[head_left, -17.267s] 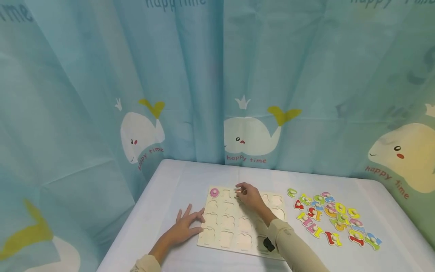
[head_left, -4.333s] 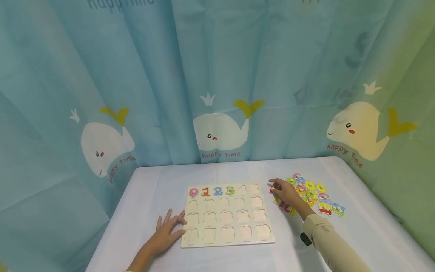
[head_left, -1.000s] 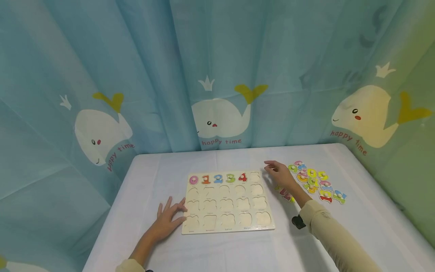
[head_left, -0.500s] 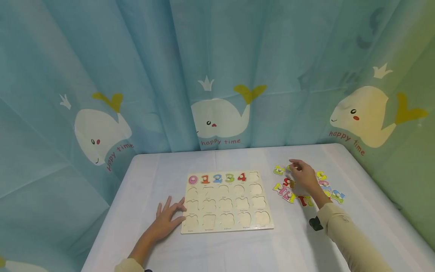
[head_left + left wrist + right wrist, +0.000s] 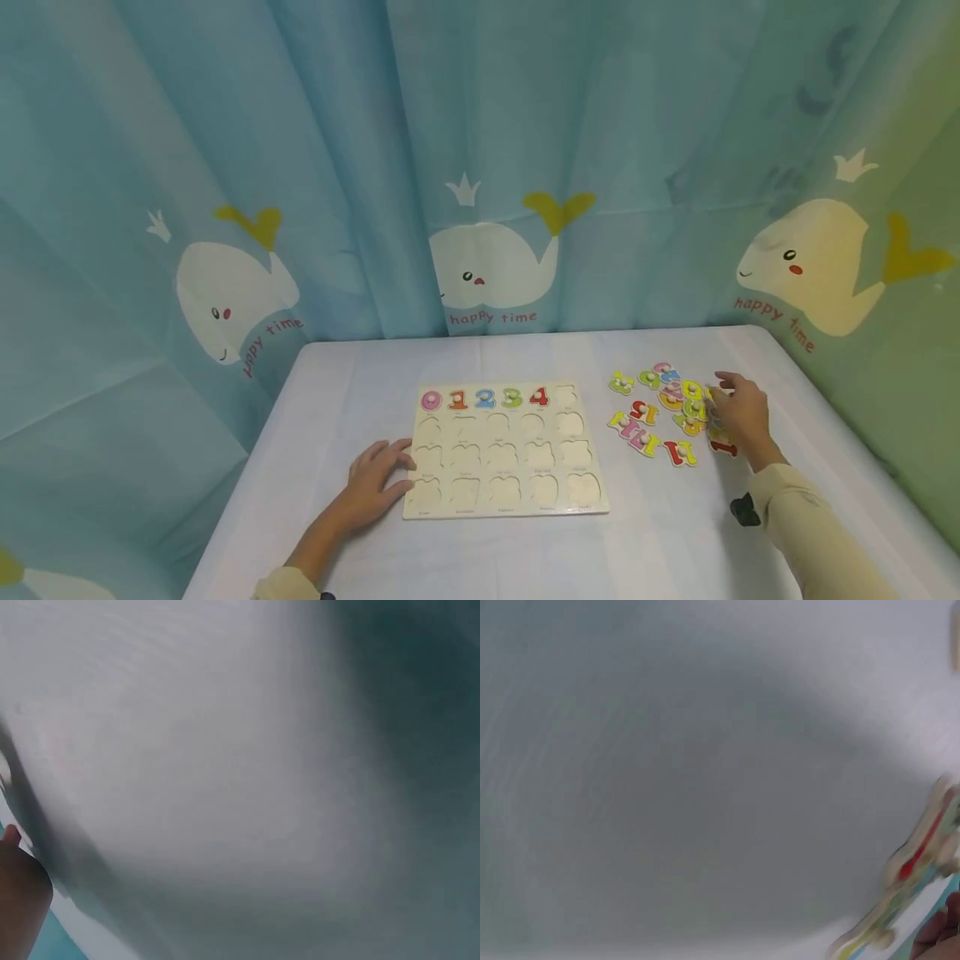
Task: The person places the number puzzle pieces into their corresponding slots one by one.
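Yellow wooden piece (image 5: 711,391): mostly hidden, just left of right hand (image 5: 742,410), towards table's (image 5: 517,558) right edge; long axis unclear | Right hand: fingers bent, grip cannot be told | Cream recessed wooden board (image 5: 483,481): well left; left edge touched by relaxed left hand (image 5: 377,477)
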### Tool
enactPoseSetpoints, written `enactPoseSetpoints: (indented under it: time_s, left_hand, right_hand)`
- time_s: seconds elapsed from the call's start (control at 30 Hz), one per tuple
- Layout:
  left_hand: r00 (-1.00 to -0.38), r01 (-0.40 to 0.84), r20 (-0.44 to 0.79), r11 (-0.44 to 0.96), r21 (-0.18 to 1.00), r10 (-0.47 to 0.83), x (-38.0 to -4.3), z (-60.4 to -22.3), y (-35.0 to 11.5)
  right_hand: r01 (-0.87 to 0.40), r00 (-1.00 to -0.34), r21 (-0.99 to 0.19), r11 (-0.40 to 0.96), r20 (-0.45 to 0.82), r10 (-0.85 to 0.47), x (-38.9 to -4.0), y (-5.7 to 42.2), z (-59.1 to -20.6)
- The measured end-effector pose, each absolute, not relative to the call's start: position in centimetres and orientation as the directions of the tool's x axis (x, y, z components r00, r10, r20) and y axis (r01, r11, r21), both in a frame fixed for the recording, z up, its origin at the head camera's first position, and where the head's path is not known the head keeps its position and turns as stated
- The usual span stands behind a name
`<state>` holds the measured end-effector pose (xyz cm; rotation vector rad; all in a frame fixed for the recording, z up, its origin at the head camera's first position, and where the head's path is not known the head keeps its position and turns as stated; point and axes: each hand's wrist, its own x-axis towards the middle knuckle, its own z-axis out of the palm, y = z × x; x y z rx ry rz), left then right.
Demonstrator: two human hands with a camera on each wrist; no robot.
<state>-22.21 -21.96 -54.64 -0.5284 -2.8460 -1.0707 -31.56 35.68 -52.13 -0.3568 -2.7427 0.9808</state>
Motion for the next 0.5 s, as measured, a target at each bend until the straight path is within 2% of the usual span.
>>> enactPoseSetpoints:
  time_s: [0.13,0.23,0.5]
  left_hand:
    - [-0.92,0.391,0.233,0.711,0.585,0.314,-22.2,-54.9,-21.7]
    - [-0.92,0.392,0.251,0.701,0.596,0.301,-22.0,-55.0,-21.5]
    - [-0.947,0.319,0.179,0.694,0.646,0.268,-22.1,-55.0,-21.3]
  right_hand:
    - [0.16,-0.96,-0.625,0.764,0.081,0.267,-31.1,36.8,-52.8]
    - [0.126,-0.97,-0.609,0.784,0.09,0.226,-31.1,37.3,-53.1]
    - [0.104,-0.978,-0.6,0.793,0.083,0.19,-31.3,38.0,-53.5]
